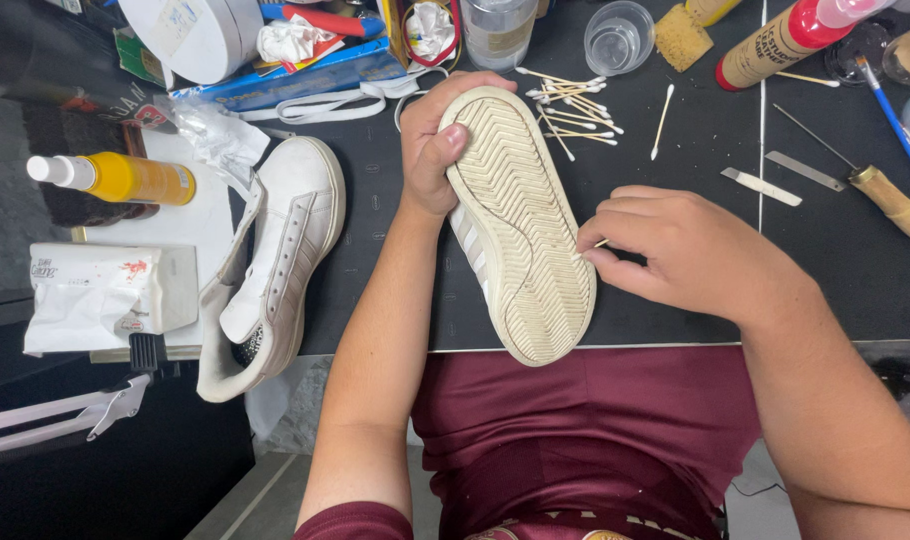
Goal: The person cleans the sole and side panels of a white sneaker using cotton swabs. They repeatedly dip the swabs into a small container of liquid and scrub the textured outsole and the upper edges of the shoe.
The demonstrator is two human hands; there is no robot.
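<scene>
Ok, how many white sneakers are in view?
2: one sneaker sole-up, gripped by the left hand, right hand at its edge; the other sneaker lying on the table's left side.

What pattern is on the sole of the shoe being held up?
The sole is off-white with fine zigzag, herringbone-like grooves, seen plainly in the head view.

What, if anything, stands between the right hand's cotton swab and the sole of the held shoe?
Nothing visible. The right hand presses the cotton swab straight onto the sole's edge, while the left hand grips the shoe's toe end.
</scene>
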